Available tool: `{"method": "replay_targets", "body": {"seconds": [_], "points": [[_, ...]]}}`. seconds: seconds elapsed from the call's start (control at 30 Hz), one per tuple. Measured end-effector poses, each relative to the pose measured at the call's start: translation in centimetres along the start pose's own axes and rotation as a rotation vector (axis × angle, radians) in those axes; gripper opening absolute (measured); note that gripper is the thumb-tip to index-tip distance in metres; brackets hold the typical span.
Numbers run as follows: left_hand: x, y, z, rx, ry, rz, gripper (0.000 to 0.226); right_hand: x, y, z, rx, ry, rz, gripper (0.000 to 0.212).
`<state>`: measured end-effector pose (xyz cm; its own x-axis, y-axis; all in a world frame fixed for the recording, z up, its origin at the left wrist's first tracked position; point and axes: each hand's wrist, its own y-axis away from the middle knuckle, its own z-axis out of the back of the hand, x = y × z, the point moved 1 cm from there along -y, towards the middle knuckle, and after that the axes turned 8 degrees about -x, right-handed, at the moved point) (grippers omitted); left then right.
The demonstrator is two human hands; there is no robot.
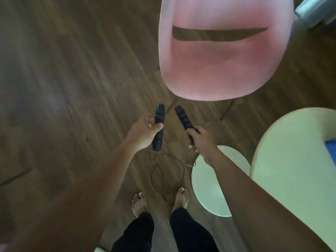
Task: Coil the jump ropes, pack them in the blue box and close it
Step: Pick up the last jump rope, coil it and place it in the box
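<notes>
Jump rope (pixel 157 144): one black rope, held out in front of me above the wooden floor (pixel 63 88), a handle in each of my hands; its thin cord (pixel 151 176) drops from the handles and lies in loose rings on the floor between my bare feet.
Left hand (pixel 145 132): fingers and thumb curled round the middle of the left handle (pixel 159 122), which stands nearly upright.
Right hand (pixel 201 140): closed round the lower end of the right handle (pixel 183 118), which leans up and to the left; the two handles are near each other but apart.
Handles: ribbed and thick, probably foam or rubber, so I judge them stiff, light and easy to hold without slipping; the ribbed middle is the sure place to grip.
Cord: looks thin, limp and springy; I expect it to tangle or uncoil by itself unless the loops are pinched together as they form.
Where to take hold: I judge it best to bring both handles into one hand, then gather the cord in even turns with the other.
Blue box (pixel 331 151): only a corner shows at the right edge, on the white round table (pixel 291 160); whether it stands open I cannot tell.
Surroundings: a pink chair (pixel 218 60) stands ahead of me, a smaller white round surface (pixel 209 193) low beside my right foot.
Progress: coiling not yet begun, by my reading.
</notes>
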<state>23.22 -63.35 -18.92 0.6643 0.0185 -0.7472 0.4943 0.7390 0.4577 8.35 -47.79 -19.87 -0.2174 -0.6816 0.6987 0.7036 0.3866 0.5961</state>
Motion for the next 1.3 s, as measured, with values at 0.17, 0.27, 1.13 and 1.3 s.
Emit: {"method": "replay_targets", "body": {"seconds": [0.17,0.27,1.13,1.3], "points": [[-9.7,4.1,5.5,0.040,0.176,-0.089,0.012,7.0,8.2,1.6,0.021,-0.238,0.133,0.026],[-15.6,6.8,8.1,0.094,0.224,-0.141,0.017,10.8,12.2,3.5,0.018,-0.359,0.220,0.027],[-44.9,29.7,-0.1,0.122,-0.250,-0.876,0.018,15.1,30.4,36.6,-0.062,-0.497,0.571,0.050],[-48.1,30.5,-2.4,-0.134,-0.636,-1.477,0.088,13.1,32.4,42.1,-0.100,-0.291,0.544,0.042]]}}
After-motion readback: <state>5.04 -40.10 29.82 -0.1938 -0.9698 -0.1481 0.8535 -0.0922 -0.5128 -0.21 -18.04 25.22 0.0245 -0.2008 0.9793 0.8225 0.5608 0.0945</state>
